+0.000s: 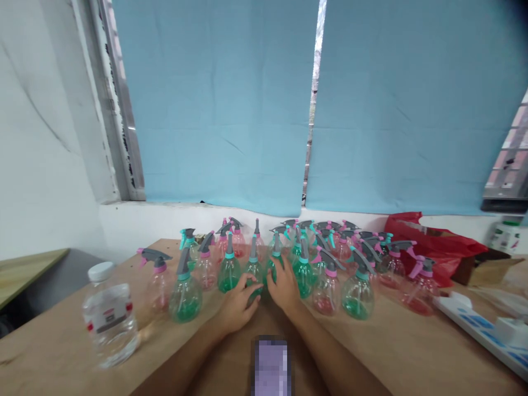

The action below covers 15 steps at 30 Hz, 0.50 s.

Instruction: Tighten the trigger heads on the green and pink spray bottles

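My left hand (240, 303) has its fingers curled around the lower front of a green spray bottle (252, 268) with a turquoise collar and grey trigger head. Part of that bottle's base shows green between thumb and fingers. Just to the right, my right hand (284, 286) is closed on another green spray bottle (276, 258), fingers over its front and side. Both bottles stand upright. Close by are a green spray bottle (229, 273) on the left and another green spray bottle (303, 275) on the right. My fingers hide much of the held bottles.
Several pink and green spray bottles stand in rows on the wooden table (165, 357). A large water bottle (110, 316) is at left, a phone (271, 367) in front. At right lie a red plastic bag (437, 247), a cardboard box (490, 267) and a white power strip (478, 324).
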Available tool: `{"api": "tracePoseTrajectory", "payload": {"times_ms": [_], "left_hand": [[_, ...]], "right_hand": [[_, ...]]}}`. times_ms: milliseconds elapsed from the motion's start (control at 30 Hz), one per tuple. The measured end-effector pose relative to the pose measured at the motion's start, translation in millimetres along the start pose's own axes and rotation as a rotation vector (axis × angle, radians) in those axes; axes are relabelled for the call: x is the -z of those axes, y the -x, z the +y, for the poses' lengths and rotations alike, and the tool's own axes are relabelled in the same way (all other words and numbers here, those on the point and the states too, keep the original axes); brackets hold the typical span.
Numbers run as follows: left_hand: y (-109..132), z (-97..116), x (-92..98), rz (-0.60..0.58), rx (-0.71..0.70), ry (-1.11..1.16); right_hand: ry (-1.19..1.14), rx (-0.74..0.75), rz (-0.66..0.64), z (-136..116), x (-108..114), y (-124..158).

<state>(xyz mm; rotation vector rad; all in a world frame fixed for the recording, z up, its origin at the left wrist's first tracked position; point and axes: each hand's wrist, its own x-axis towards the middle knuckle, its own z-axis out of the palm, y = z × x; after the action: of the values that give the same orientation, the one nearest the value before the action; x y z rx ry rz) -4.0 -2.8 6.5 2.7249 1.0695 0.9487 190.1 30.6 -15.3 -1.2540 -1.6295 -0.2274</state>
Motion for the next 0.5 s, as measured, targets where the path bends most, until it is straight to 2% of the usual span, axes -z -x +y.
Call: {"api": "tracePoseTrajectory", "payload": {"times_ms": [133,367,500], "left_hand": [[2,-7,-4.8,-0.006,-0.012,-0.019],[3,-10,-7.3,-0.02,0.018,-0.03],[3,-10,-7.7,-0.037,0.037,-0.033]], "right_hand": [[-0.015,-0.001,0.008,-2,3,-1],[-0.051,-0.104,0.018,-11,10,-5],[-0.094,-0.165,0.085,-13,10,-2]]}}
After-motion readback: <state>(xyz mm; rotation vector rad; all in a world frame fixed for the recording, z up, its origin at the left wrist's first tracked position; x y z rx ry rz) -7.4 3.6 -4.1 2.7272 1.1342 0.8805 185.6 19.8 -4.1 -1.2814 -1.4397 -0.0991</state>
